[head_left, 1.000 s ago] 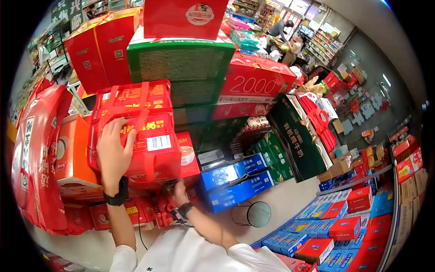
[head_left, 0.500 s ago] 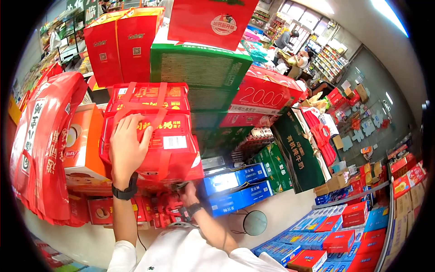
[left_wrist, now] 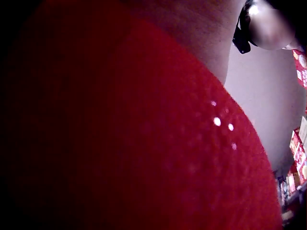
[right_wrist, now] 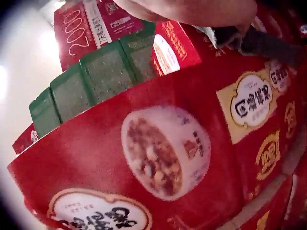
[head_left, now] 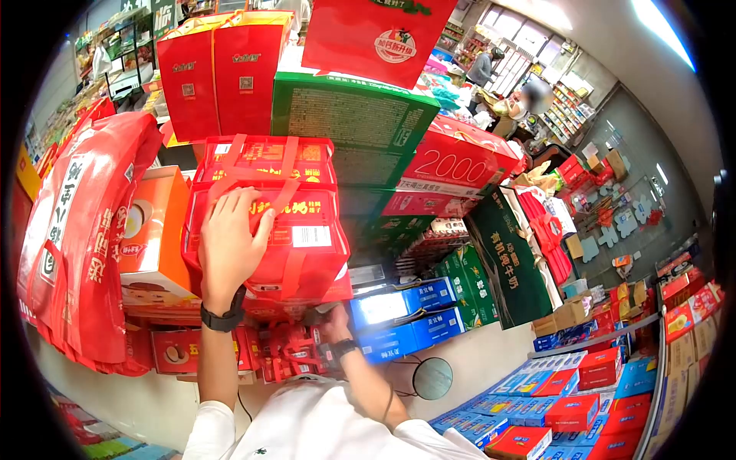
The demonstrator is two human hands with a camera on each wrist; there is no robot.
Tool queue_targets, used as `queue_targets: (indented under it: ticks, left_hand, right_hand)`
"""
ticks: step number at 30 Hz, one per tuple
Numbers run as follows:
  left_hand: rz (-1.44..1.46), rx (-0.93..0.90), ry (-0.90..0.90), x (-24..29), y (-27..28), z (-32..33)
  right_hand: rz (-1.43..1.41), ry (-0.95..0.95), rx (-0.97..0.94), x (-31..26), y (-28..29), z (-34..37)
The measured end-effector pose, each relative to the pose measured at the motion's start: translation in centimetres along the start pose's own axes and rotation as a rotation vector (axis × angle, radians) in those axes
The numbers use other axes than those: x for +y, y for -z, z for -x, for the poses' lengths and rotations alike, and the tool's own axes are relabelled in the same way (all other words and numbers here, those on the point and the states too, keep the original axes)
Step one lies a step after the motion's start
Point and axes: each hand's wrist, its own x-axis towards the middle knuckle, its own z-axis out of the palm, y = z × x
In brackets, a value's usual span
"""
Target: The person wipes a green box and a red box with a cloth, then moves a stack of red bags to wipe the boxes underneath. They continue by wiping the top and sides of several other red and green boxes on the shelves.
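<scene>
My left hand (head_left: 234, 238) rests on top of a red gift box (head_left: 310, 208) with yellow lettering and red carrying straps, fingers spread near a strap. A red surface fills most of the left wrist view. Lower down, at the box's front side, my right hand (head_left: 335, 326) holds a grey cloth (right_wrist: 268, 44) against red packaging. In the right wrist view, the hand (right_wrist: 206, 10) partly covers the cloth, close to a red carton (right_wrist: 96, 158) printed with a bowl of porridge.
Green boxes (head_left: 349, 115) are stacked behind. Red bags (head_left: 92, 245) and an orange box (head_left: 157, 230) stand left. To the right are blue boxes (head_left: 406, 333), a tilted dark green milk carton (head_left: 510, 261) and a round stool (head_left: 432, 379). Two people are farther back.
The head view has swung, so the stacks sit farther right in it. My left hand stays on the gift box. My right hand, with the cloth, has shifted slightly along its lower front.
</scene>
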Motion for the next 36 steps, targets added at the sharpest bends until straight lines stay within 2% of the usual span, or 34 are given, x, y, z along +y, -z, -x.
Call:
queue_targets:
  ticks: [1, 3, 4, 5, 7, 8, 9, 11, 13, 14, 15, 17, 18, 19, 21, 22, 25, 26, 29, 31, 33, 36]
  left_hand:
    - [-0.011, 0.008, -0.007, 0.0, -0.1, 0.0]
    - [-0.019, 0.013, -0.005, 0.0, 0.0, 0.1]
    - [-0.016, 0.009, 0.003, 0.1, 0.0, 0.1]
    - [-0.013, 0.004, 0.009, 0.2, 0.0, 0.0]
    - [-0.002, 0.001, 0.015, 0.2, 0.1, -0.1]
    - [0.005, 0.000, 0.020, 0.2, 0.1, 0.0]
    - [0.008, -0.003, 0.024, 0.3, 0.2, -0.1]
    - [0.015, -0.013, 0.032, 0.2, 0.2, 0.0]
    - [0.007, 0.003, 0.014, 0.0, 0.1, 0.1]
    - [0.003, 0.014, 0.003, -0.1, 0.0, 0.1]
    - [-0.006, 0.016, 0.003, -0.1, -0.1, 0.0]
    - [-0.026, 0.014, 0.001, 0.1, -0.1, 0.0]
    - [-0.006, 0.008, 0.010, 0.2, -0.1, -0.2]
    - [0.011, 0.000, 0.024, 0.4, 0.0, -0.2]
    - [0.007, -0.005, 0.040, 0.4, 0.1, -0.1]
    - [-0.004, 0.002, 0.034, 0.2, 0.0, -0.1]
    - [-0.009, -0.001, 0.028, 0.1, 0.1, 0.0]
    - [-0.009, -0.009, 0.031, 0.1, 0.1, 0.0]
    - [-0.018, -0.011, 0.030, 0.2, 0.1, 0.0]
    - [-0.020, -0.001, 0.011, 0.0, 0.1, 0.0]
    - [-0.013, -0.029, 0.032, 0.0, 0.2, 0.2]
    - [-0.012, -0.037, 0.039, 0.0, 0.2, -0.1]
  right_hand:
    - [-0.023, 0.125, 0.004, -0.2, 0.3, -0.2]
    - [-0.060, 0.096, -0.023, -1.4, 0.6, -0.9]
    - [-0.122, 0.096, -0.147, -1.3, 0.5, -1.3]
    - [-0.103, 0.122, -0.060, -0.7, 0.3, -1.7]
    - [-0.063, 0.174, 0.116, -0.2, -3.1, 2.0]
    - [0.079, 0.207, 0.215, -0.1, -4.9, 5.6]
    - [-0.021, 0.177, 0.125, 0.9, -3.9, 3.5]
    - [-0.014, 0.146, 0.061, 1.2, -1.7, 1.2]
    - [0.041, 0.131, 0.043, -0.6, -1.2, 2.8]
    - [0.073, 0.064, -0.042, -0.7, 2.6, -3.0]
    - [-0.066, 0.095, -0.067, -0.4, 3.9, -5.4]
    - [-0.054, 0.093, -0.038, -1.8, 2.5, -4.5]
    - [-0.045, 0.192, -0.072, -1.8, 1.2, -2.9]
    - [-0.023, 0.202, -0.070, -1.6, 0.4, -1.6]
    - [0.034, 0.200, -0.067, -0.4, -0.9, 1.4]
    - [0.056, 0.155, 0.016, -0.6, -3.2, 4.6]
    - [0.244, 0.132, -0.025, -0.5, -0.9, 3.8]
    - [-0.021, 0.047, -0.166, -1.4, -0.4, 3.1]
    - [-0.019, 0.110, -0.043, -2.1, -0.4, 1.7]
    - [0.060, 0.132, -0.099, -2.1, -0.1, 0.9]
    - [-0.002, 0.029, 0.003, -0.7, 0.6, 1.0]
    - [0.075, 0.133, -0.165, -0.4, 3.3, 2.2]
